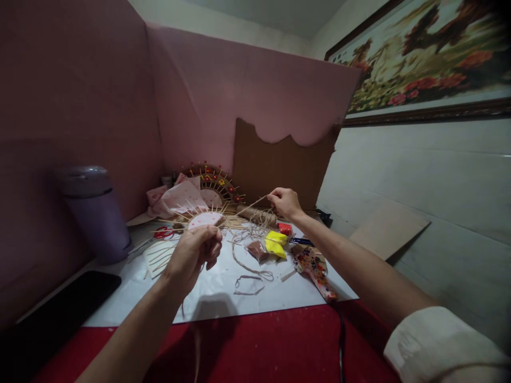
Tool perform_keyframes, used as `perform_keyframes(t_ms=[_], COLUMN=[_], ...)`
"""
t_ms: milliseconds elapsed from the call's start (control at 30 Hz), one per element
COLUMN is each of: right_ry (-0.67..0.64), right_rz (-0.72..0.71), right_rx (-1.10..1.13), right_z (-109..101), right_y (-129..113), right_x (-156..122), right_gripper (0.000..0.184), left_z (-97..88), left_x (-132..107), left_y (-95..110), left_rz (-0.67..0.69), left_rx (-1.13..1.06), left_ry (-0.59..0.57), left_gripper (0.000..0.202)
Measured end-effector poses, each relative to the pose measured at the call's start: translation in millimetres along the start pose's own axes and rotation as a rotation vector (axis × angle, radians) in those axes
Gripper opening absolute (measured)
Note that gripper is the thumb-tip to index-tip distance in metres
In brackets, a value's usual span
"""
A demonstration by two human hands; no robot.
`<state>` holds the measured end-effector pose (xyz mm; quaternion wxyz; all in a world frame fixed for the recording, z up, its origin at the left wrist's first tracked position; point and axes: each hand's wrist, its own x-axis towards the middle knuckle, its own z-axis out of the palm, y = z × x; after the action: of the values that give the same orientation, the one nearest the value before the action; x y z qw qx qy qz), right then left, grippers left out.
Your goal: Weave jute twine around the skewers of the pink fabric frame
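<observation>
My left hand (pixel 202 246) is closed around the lower edge of a half-round piece covered in pink dotted cloth (pixel 203 219), with thin wooden sticks fanning out from its curved rim. Raised to the right, my right hand (pixel 284 202) pinches a strand of jute twine (pixel 255 204). That strand runs down leftward to the cloth piece, and another tail of twine hangs below my left hand. Loose twine (pixel 259 226) lies tangled on the table beneath my right hand, by a twine roll (pixel 255 214).
A finished-looking fan with red beads (pixel 213 178) leans at the back. Yellow (pixel 275 244), red (pixel 285 229) and brown packets (pixel 257 251) lie centrally. A flowered glue gun (pixel 317 274) with a cord is at right. A purple tumbler (pixel 93 213), red-handled scissors (pixel 163 232) and black phone (pixel 85 298) are left.
</observation>
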<state>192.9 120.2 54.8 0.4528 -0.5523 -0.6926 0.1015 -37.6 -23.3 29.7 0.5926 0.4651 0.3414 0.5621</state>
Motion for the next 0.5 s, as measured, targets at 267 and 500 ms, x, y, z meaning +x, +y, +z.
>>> perform_keyframes(t_ms=[267,500], right_ry=[0.016,-0.795], right_rz=[-0.032,-0.300], right_rx=[-0.061,0.428], right_z=[1.9,30.0], right_y=[-21.4,-79.8], right_x=[6.4,-48.0], right_gripper=[0.017,0.034], left_z=[-0.3,1.3], left_x=[0.2,1.3], left_y=[0.5,0.4], left_rz=[-0.002,-0.010], left_rx=[0.007,0.026], left_ry=[0.005,0.025], left_gripper=[0.016,0.016])
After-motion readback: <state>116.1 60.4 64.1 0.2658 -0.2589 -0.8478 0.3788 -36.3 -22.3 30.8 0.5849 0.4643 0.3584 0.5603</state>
